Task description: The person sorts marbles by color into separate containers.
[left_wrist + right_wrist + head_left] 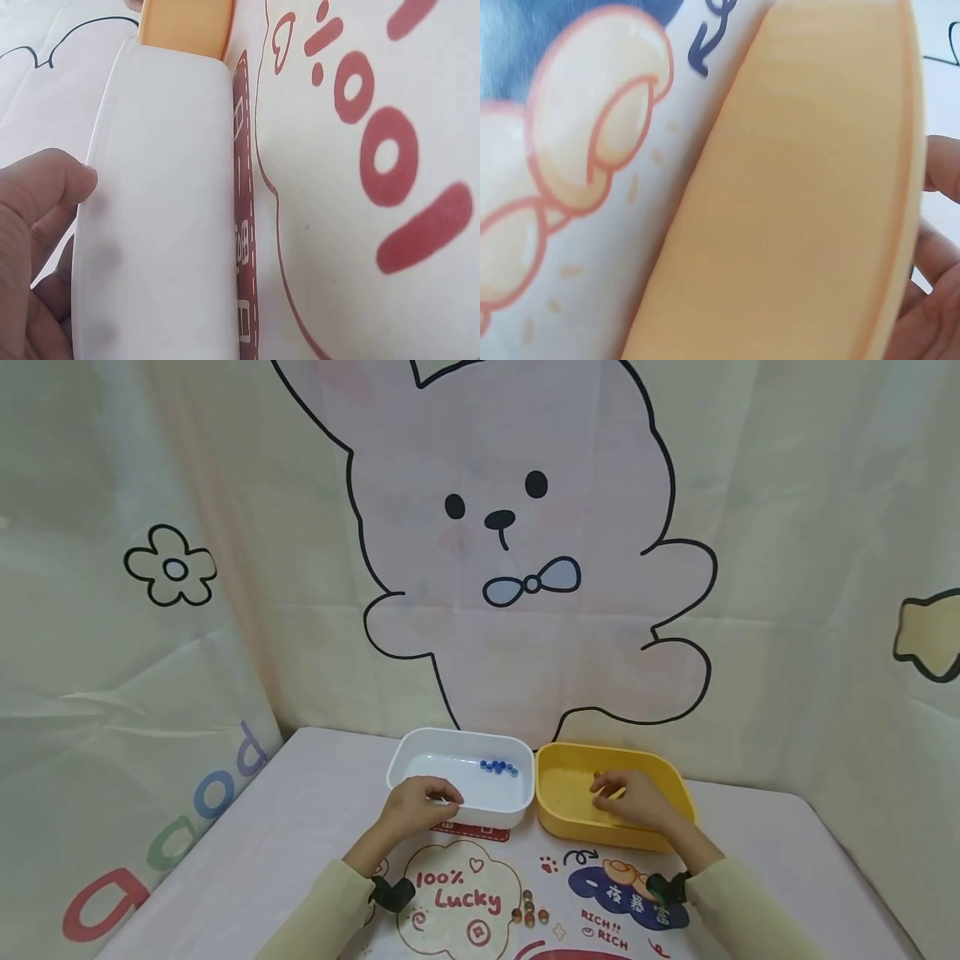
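My left hand (418, 803) hangs over the front rim of a white tray (402, 770), its fingers loosely bent. In the left wrist view a fingertip (84, 182) is at the rim, and dark finger shadows show through the wall. Several blue beads (498, 767) lie in that tray toward its right. Over the yellow tray (558, 827), my right hand (636, 799) has its fingers loosely bent, with a gap between thumb and index finger. A small brown bead (597, 775) shows beside its fingertips; whether they touch it, I cannot tell. The yellow wall hides part of that hand in the right wrist view.
Several brownish and reddish beads (529, 907) lie on the printed tablecloth (459, 893) in front of the trays. The two trays stand side by side near the back of the table. Behind them hangs a curtain (510, 652) with a bear print.
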`<state>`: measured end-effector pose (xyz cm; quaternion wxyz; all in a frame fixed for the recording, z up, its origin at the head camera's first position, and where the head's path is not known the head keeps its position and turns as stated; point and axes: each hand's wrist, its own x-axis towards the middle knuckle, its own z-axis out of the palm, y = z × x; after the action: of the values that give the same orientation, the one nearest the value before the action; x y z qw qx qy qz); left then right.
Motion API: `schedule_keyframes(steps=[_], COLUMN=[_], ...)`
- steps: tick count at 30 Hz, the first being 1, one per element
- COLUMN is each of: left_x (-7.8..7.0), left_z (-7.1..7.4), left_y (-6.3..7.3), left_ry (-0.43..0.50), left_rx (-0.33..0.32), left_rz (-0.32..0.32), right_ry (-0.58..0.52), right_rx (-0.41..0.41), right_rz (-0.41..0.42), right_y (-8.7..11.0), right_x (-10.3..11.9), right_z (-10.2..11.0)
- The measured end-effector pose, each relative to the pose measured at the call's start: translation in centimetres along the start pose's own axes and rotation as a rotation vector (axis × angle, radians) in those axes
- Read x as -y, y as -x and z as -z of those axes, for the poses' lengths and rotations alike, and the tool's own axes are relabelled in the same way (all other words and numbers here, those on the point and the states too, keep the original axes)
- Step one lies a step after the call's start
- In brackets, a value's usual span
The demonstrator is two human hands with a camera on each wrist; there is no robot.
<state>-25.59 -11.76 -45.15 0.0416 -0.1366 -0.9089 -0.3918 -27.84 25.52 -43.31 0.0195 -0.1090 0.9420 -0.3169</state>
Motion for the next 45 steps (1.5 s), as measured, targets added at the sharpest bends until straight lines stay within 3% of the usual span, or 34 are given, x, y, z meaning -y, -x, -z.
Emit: schedule_keyframes(steps=[20,28,36,41,45], left_x=[0.3,0.4,0.3,0.2,0.2], left_z=[-0.3,-0.3,-0.2,-0.2,-0.2], left_y=[-0.1,-0.1,-0.1,-0.1,-0.1], left_ry=[-0.020,-0.027,-0.021,-0.019,-0.018], left_rx=[-0.014,-0.020,-0.016,-0.013,-0.015], left_rz=[-0.006,-0.010,-0.004,-0.002,-0.004], right_ry=[-0.154,-0.267,-0.269,-0.273,-0.266], right_rx=[-0.177,-0.029,0.121,0.222,0.241], right_rz=[0.096,0.083,0.061,0.103,0.134], right_y=[4.2,5.7,6.7,7.4,7.8], right_x=[4.4,6.1,6.4,6.2,6.0], right_z=[-1.1,-2.5,-4.4,-5.3,-5.8])
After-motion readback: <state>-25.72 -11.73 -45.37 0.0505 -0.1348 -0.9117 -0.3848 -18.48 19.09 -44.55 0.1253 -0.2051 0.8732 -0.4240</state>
